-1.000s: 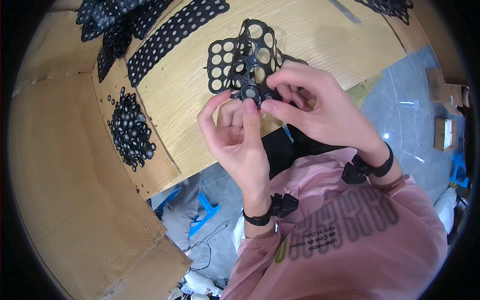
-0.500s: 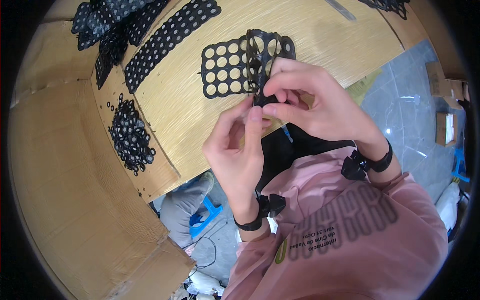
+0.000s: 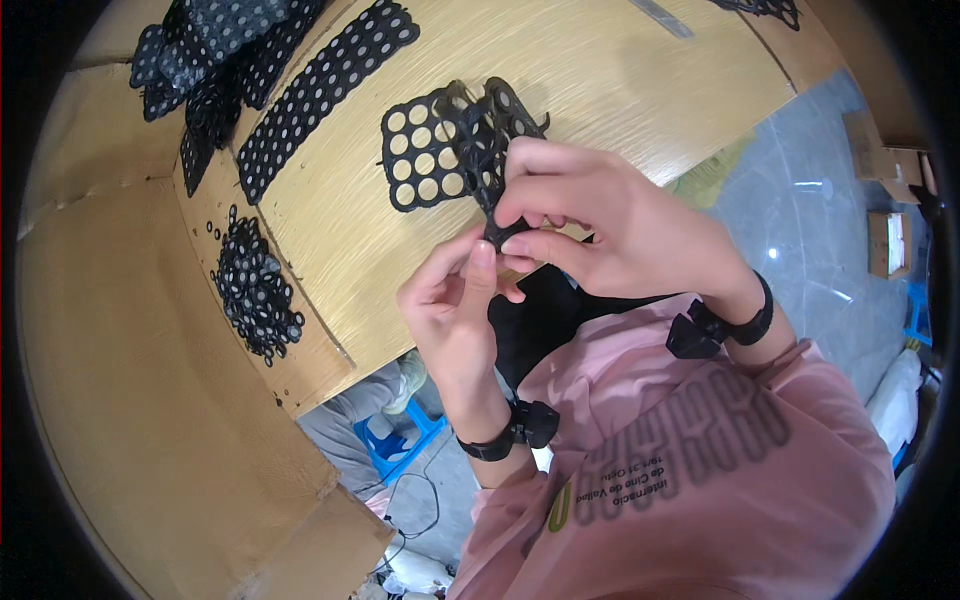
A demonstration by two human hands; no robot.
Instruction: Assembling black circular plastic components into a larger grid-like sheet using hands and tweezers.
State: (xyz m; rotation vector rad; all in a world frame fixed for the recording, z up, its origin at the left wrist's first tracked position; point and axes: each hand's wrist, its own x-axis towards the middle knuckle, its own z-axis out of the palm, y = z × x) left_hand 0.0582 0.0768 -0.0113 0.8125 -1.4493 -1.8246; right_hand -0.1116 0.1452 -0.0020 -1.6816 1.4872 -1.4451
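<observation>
Our L hand point(image 3: 450, 315) is half-curled, thumb & index pinching the near end of a black perforated sheet point(image 3: 478, 160). Our R hand point(image 3: 605, 205), fingers bent, grips that end too, thumb tip just beside the L's. Sheet's folded, over the mid. of the table point(image 3: 345, 225), flat part to L. Black disc pile point(image 3: 255, 290) farther L.

Bare left hand point(image 3: 450, 315) pinching, thumb point(image 3: 478, 285) up toward twelve o'clock, and there's the bare right hand point(image 3: 610, 210) at its two o'clock, pinching too, fingers point(image 3: 540, 180) curled toward nine!
</observation>
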